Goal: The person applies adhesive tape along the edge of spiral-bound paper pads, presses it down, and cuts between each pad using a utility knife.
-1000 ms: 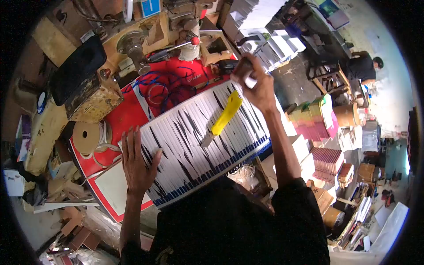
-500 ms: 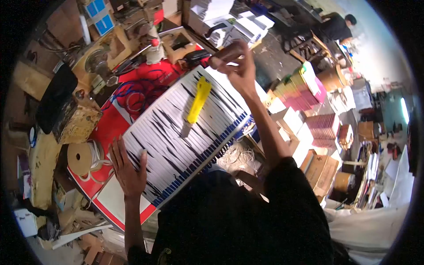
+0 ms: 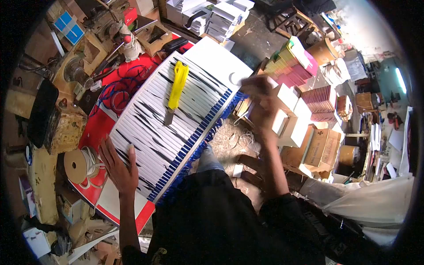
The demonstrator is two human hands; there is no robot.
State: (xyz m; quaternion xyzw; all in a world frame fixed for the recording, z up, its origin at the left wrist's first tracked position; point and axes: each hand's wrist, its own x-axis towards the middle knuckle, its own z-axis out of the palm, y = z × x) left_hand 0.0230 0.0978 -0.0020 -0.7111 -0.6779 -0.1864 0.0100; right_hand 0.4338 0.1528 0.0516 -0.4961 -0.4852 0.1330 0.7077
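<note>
A long row of narrow white strips (image 3: 150, 132), streaked with black and resembling packed book spines, lies across the red work surface. Blue bands or cord run along its near edge. My left hand (image 3: 119, 170) rests on the row's left end, fingers stretched out and thumb apart. On top of the strips lies a yellow utility knife (image 3: 178, 88), its blade extended and no hand touching it. Beyond the row's right end, my right hand (image 3: 263, 104) is smeared by motion beside a white sheet (image 3: 212, 53); I cannot make out its fingers or anything in them.
Left of the row sit a spool of white tape (image 3: 76, 166) and tangled blue cord (image 3: 104, 95). Stacks of red-brown books (image 3: 318, 101), pink-edged stacks (image 3: 287, 68) and a cardboard box (image 3: 316, 148) stand at the right. White paper stacks (image 3: 225, 20) are at the back.
My right hand has swung down and rightward from above the row's far end. My left hand stays spread on the left end, and the knife still lies on the strips. The view has shifted.
</note>
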